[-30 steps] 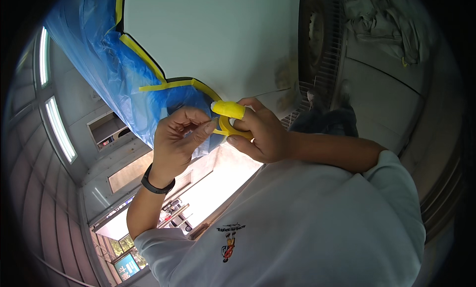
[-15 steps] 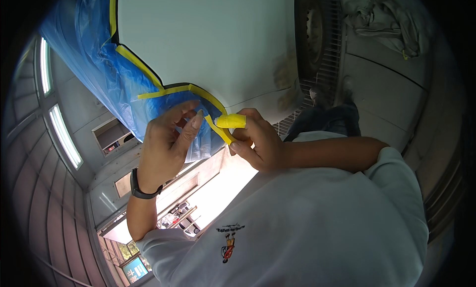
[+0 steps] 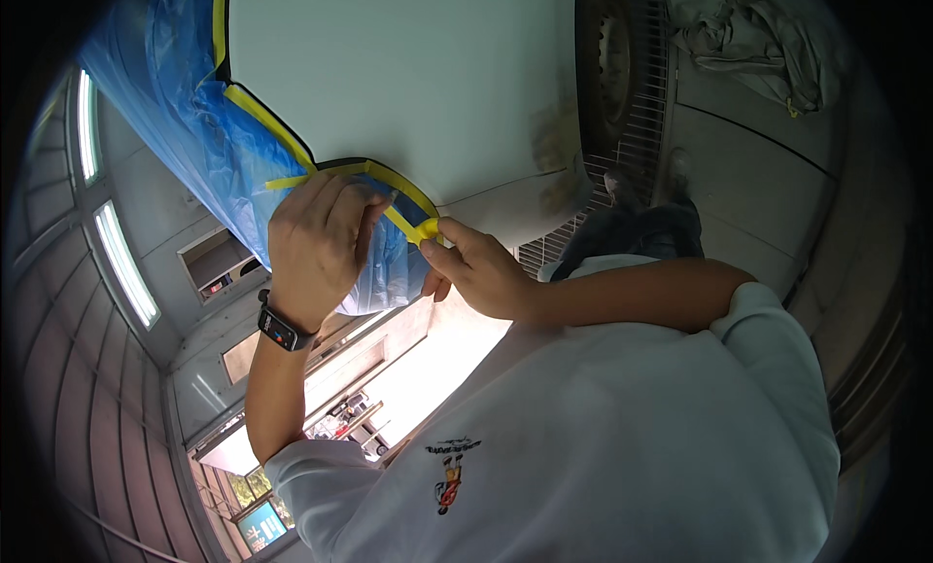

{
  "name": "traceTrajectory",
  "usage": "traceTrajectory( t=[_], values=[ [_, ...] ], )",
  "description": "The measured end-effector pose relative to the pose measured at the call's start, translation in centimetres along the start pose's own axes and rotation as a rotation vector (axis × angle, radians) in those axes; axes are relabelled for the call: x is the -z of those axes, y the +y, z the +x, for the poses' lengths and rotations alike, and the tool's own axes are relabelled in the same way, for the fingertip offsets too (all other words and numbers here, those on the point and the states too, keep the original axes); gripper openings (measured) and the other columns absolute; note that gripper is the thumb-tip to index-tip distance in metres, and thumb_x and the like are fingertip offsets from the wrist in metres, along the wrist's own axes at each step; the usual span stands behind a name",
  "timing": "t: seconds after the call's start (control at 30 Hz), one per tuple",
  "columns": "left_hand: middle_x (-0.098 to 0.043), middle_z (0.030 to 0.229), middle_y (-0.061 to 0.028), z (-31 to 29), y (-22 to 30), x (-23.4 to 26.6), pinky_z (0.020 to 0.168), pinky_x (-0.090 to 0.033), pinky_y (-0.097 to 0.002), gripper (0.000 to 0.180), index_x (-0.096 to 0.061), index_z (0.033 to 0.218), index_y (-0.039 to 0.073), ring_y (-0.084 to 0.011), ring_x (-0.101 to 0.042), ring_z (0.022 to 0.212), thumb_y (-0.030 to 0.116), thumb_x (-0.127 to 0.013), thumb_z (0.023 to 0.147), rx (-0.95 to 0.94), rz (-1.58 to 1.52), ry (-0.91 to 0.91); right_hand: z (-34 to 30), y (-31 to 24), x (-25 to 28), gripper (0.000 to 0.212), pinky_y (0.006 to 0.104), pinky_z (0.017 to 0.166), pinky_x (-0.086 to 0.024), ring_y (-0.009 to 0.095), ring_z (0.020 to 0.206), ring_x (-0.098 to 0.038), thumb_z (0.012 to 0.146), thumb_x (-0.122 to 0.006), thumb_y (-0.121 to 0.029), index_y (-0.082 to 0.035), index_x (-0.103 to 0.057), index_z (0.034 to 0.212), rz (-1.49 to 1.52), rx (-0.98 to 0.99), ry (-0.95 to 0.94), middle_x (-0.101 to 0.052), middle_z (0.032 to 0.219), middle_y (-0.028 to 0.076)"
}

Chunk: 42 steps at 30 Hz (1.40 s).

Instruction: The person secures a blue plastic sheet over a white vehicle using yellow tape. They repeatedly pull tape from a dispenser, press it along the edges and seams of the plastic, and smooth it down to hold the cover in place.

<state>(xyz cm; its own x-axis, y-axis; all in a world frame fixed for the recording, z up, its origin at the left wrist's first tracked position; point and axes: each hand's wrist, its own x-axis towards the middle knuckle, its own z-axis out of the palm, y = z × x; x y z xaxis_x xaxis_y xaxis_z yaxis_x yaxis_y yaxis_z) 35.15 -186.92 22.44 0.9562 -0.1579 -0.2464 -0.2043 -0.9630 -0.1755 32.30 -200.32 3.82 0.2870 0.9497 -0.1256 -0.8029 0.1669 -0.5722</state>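
Observation:
Yellow masking tape (image 3: 425, 231) shows at the fingertips of my right hand (image 3: 486, 279), whose thumb and fingers are closed on it. A short strip runs from there up and left toward my left hand (image 3: 316, 242). The left fingers are curled and pinched at the strip's far end, over blue plastic film (image 3: 194, 106); the exact grip is partly hidden. Just above both hands, yellow tape (image 3: 403, 185) follows the dark curved edge of a pale car body panel (image 3: 389, 77). More tape borders the film along the panel's left side.
A wheel (image 3: 610, 67) stands right of the panel, over a floor grating (image 3: 649, 87). Crumpled grey cloth (image 3: 748, 48) lies at the upper right. Lit tubes (image 3: 126, 262) line the wall at left. A bright opening (image 3: 437, 354) shows below the hands.
My left hand has moved up and turned over, with its fingers now curled at the film. The right hand has shifted left and up with the tape, which has turned in its fingers.

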Motion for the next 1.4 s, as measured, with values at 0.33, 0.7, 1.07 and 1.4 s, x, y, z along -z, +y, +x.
traceTrajectory(
  t=[0.33, 0.7, 1.07, 1.4],
  values=[
    [-0.072, 0.108, -0.0006, 1.1, -1.7, -1.4, 0.081, -0.042, -0.0371, 0.013, -0.074, 0.103, 0.011, -0.0222, -0.065, 0.1, 0.013, -0.077, 0.09, -0.087, 0.221, -0.018, 2.9, -0.1, 0.3, 0.044, 0.0325, 0.063, -0.06, 0.021, 0.065, -0.075, 0.114, -0.047, -0.036, 0.004, -0.064, 0.112, 0.076, -0.209, -0.055, -0.077, 0.082, 0.017],
    [-0.065, 0.111, -0.0033, -0.2, -0.2, -2.9, 0.089, -0.044, -0.0423, 0.02, -0.069, 0.108, 0.013, -0.0265, -0.061, 0.105, 0.025, -0.075, 0.092, 0.014, 0.363, -0.052, 3.8, -0.9, 0.6, 0.041, 0.0317, 0.058, -0.059, 0.019, 0.059, -0.072, 0.11, -0.05, -0.033, 0.004, -0.067, 0.116, 0.068, -0.241, -0.022, -0.076, 0.08, 0.016],
    [-0.06, 0.111, -0.0072, 0.2, 0.7, -3.0, 0.092, -0.041, -0.0464, 0.034, -0.07, 0.103, 0.012, -0.0304, -0.057, 0.108, 0.039, -0.081, 0.086, 0.164, 0.308, -0.147, 3.0, -2.8, 1.5, 0.036, 0.0465, 0.055, -0.054, 0.031, 0.051, -0.066, 0.1, -0.064, -0.026, -0.004, -0.07, 0.073, -0.691, 0.455, 0.102, -0.067, 0.062, 0.015],
    [-0.067, 0.119, -0.0061, -0.7, 0.5, -3.0, 0.093, -0.04, -0.0448, 0.026, -0.071, 0.108, 0.012, -0.0274, -0.061, 0.11, 0.029, -0.079, 0.091, 0.085, 0.263, -0.013, 1.3, -0.8, 2.8, 0.036, 0.0513, 0.068, -0.056, 0.04, 0.067, -0.07, 0.102, -0.06, -0.03, -0.005, -0.072, 0.08, -0.747, 0.25, -0.006, -0.07, 0.07, 0.017]
  ],
)
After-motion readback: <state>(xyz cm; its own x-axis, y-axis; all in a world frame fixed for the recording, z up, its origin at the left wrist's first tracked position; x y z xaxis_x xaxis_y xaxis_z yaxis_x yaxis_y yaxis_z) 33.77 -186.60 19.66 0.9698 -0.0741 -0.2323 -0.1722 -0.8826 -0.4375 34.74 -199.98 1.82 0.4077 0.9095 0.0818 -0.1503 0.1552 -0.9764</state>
